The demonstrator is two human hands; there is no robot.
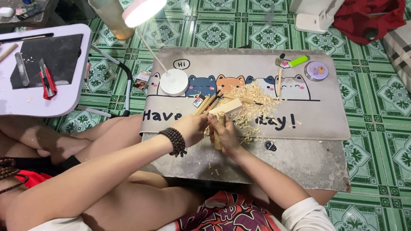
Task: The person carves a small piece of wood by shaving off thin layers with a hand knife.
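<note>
My right hand (227, 134) is wrapped around a short pale wooden piece (218, 143) held upright over the low table. My left hand (193, 128), with a dark bead bracelet at the wrist, is closed against the top of the same piece; anything else in its fingers is hidden. Just beyond the hands lie a light wooden block (226, 106), several wooden-handled carving tools (204, 104) and a heap of wood shavings (252, 107). All this rests on a grey desk mat (325, 115) printed with cartoon cats.
A white lamp base (173, 81) stands on the mat's left, its shade (143, 10) overhead. A green lighter (298, 61) and round tin (316, 70) lie far right. A white side table (17, 102) at left carries a black sheet and a red utility knife (48, 81).
</note>
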